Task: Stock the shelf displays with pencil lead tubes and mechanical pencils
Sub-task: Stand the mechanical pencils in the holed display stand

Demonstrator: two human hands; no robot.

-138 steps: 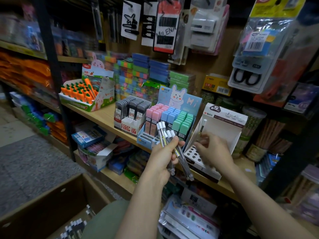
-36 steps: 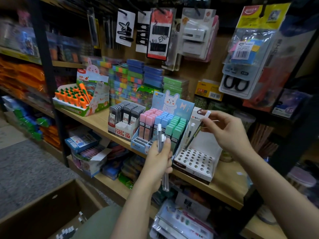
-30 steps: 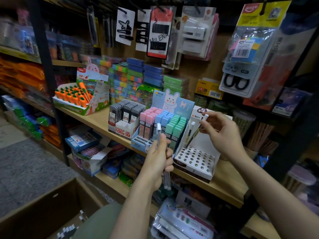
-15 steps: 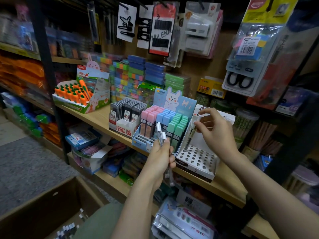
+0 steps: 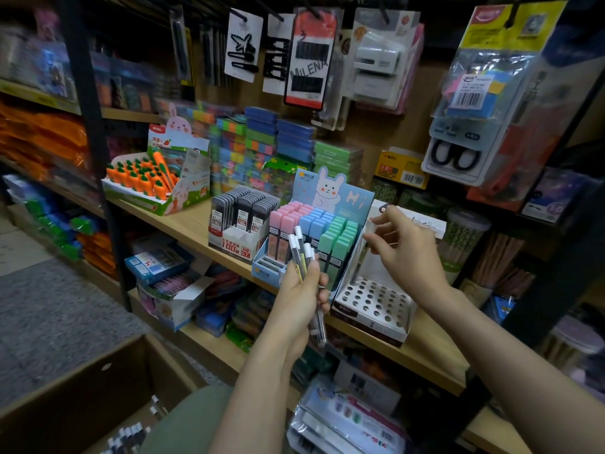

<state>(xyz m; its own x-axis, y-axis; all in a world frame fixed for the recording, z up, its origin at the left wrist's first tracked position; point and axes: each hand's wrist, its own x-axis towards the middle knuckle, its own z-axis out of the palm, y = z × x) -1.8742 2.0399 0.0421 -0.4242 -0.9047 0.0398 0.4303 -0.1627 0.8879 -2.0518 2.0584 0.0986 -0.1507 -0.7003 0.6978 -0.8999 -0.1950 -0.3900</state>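
Gripping a bundle of clear mechanical pencils with white caps (image 5: 302,257), the left hand (image 5: 299,298) curls its fingers round their barrels just off the front edge of the light wooden shelf (image 5: 193,227); the caps point up, the tips hang below the palm. Behind the caps, on the shelf, stands the blue bunny-printed display of pink, blue and green pencil lead tubes (image 5: 314,231), with a white box of grey lead cases (image 5: 244,217) touching its left side. Toward the shelf's right end sits the white cardboard pencil display with a perforated top (image 5: 373,301), most holes unfilled, at least one pencil standing at its back left. The right hand (image 5: 406,253) hovers above its back panel, fingers bent; whether they pinch anything I cannot tell. An orange carrot-shaped pen box (image 5: 154,181) occupies the shelf's left end.
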